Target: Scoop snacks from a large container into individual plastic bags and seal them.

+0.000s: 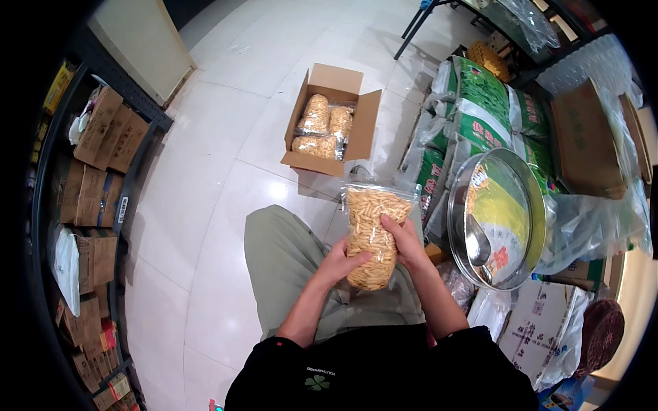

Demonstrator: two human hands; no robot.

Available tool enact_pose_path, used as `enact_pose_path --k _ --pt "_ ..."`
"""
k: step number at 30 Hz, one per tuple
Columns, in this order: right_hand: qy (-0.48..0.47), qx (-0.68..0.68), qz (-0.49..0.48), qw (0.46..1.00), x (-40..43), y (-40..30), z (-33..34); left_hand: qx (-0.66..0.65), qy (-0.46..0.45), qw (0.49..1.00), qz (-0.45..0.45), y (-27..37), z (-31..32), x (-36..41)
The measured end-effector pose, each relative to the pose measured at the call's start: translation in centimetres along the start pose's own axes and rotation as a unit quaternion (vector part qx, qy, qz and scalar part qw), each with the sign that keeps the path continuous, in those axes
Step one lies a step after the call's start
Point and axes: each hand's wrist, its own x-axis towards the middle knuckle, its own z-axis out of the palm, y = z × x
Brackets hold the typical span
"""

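Note:
A clear zip-top plastic bag (374,205) full of pale, elongated seeds or grains is held upright above my lap. My left hand (342,262) grips its lower left side, thumb across the front. On the right side, my right hand (403,239) holds it higher up, its thumb pressing on the plastic. The bag's transparent top strip stands above the contents; whether its zip is sealed I cannot tell. Beyond my knees an open cardboard box (367,126) sits on the floor. Inside it lie several similar filled bags (314,114), one on its side at the near end.
At my right a round metal sieve (538,205) with a metal scoop (478,241) rests near stacked green-and-white sacks (483,87). A white printed carton (537,318) lies nearer me. Shelving (121,246) with cardboard boxes (95,195) lines the left. A table leg (414,33) stands far off.

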Motion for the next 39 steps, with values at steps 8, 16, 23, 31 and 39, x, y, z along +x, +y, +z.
enact_pose_path --k 8,16,23,31,39 --pt "0.064 0.017 0.028 0.997 6.9 0.3 -0.1 0.017 0.042 0.999 0.026 2.1 -1.4 3.5" --pt "0.150 -0.056 0.041 0.986 11.9 3.1 -0.2 -0.008 0.152 0.988 -0.014 0.9 -3.5 5.2" --pt "0.087 -0.040 0.052 0.994 15.7 5.1 -0.4 0.013 0.193 0.981 0.021 -0.6 -5.3 5.7" --pt "0.056 -0.065 0.065 0.994 15.8 5.4 0.8 -0.010 0.186 0.982 0.023 1.0 -6.6 5.6" --pt "0.055 -0.085 -0.016 0.995 13.3 2.9 0.8 0.018 0.090 0.995 0.048 -0.5 -7.8 5.9"
